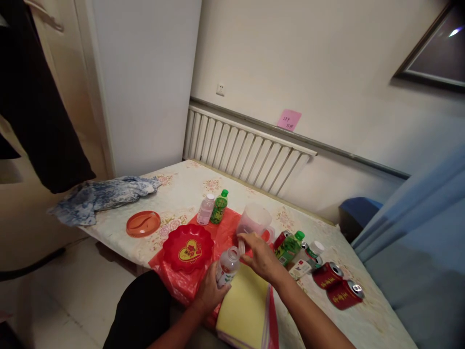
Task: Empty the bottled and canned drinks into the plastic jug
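Observation:
My left hand (210, 292) is wrapped round a clear plastic bottle (228, 264) with a printed label, its mouth uncovered and tilted a little. Just right of that mouth, my right hand (260, 256) pinches a pale bottle cap (241, 247) between thumb and fingers. Under the hands lies a stack of yellow paper (245, 305) on a red plastic sheet (227, 231). A translucent jug (254, 218) stands right behind my right hand. To the left sits a red scalloped plate (170, 248) with a yellow heart design.
A pink-labelled bottle (206, 209) and a green bottle (219, 207) stand behind the plate. At right are another green bottle (289, 248), red cans (345, 294) and a white-capped bottle (315, 249). An orange lid (143, 224) and patterned cloth (112, 195) lie left. A radiator (247, 148) lines the wall.

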The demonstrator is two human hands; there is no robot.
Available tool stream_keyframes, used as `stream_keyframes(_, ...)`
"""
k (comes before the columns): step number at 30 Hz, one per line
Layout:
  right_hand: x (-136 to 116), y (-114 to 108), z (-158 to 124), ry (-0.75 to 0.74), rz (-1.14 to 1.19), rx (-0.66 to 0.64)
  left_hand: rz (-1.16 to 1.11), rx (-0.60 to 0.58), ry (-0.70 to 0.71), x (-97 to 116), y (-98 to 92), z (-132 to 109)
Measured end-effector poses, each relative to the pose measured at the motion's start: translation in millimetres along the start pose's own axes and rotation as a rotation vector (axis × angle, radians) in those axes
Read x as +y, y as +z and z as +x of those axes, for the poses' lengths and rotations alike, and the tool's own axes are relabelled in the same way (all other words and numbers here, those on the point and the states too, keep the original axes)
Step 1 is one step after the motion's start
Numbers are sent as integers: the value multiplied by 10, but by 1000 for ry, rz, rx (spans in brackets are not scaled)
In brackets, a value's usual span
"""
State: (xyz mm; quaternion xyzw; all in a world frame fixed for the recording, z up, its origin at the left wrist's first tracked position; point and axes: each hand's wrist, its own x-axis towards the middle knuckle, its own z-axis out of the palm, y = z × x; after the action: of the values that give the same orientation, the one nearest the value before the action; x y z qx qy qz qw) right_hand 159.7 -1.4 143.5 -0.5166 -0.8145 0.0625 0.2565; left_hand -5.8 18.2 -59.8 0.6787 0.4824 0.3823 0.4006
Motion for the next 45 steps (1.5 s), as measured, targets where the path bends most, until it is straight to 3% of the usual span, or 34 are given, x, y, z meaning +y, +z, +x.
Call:
stream_keyframes(5, -70, 11, 47, 59, 109, -64, 12, 28, 37, -2, -3, -7)
stream_keyframes(16, -258, -2, 137, -139, -22, -200, 5, 30, 27, -28, 16, -10)
stream_keyframes(24, -226, 63, 97, -121, 8, -162, -52, -20, 8, 6, -9, 14)
stream_keyframes(27, -91, 134, 16, 5, 121, -35, -116, -24, -28, 91, -68, 36)
stream_keyframes(30, 49, 250, -144, 241, 264, 132, -161, 5, -11, 162, -126, 61)
stream_keyframes(33, 88, 403, -346, 422, 393, 210, -147, 45, 14, 229, -165, 70)
stream_keyframes(38, -144, 609, -596, 552, 542, 265, -108, 32, 72, 478, -173, -18)
stream_keyframes(42, -346, 648, -706, 614, 625, 339, -128, -50, 105, 699, -106, -152)
stream_keyframes(45, -411, 640, -814, 700, 623, 424, -111, -60, 136, 740, 7, -230)
